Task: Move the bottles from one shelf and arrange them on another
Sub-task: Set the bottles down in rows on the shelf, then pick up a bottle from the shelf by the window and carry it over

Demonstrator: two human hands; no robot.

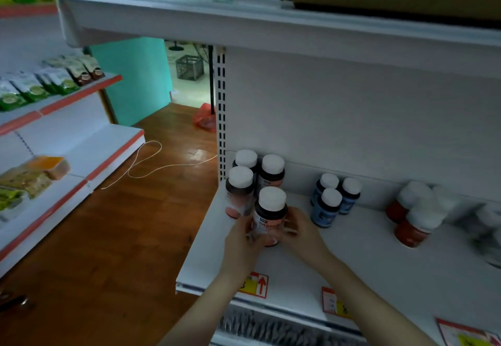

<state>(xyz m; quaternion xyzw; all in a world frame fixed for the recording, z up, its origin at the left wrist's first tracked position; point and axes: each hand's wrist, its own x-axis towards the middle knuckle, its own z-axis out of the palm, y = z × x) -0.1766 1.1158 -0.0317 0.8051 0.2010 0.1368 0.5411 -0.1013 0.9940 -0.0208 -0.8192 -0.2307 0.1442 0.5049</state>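
Item: pink-label bottle [271, 218], upright on shelf [366, 253], just before three matching bottles [240, 188]. Stood between left hand [240, 241] and right hand [302, 234]; both clasped its sides, equally near.

**Bottles on the white shelf**

Your left hand [241, 240] and right hand [301, 233] hold the front bottle [270, 214] upright near the left end of the shelf [366, 259]. It has a dark body, a white cap and a pinkish-orange label. Three matching bottles [240, 191] stand just behind it. To the right, three smaller blue bottles [326, 204] cluster tightly. Farther right stands a blurred group of red bottles [417, 221] with white caps.
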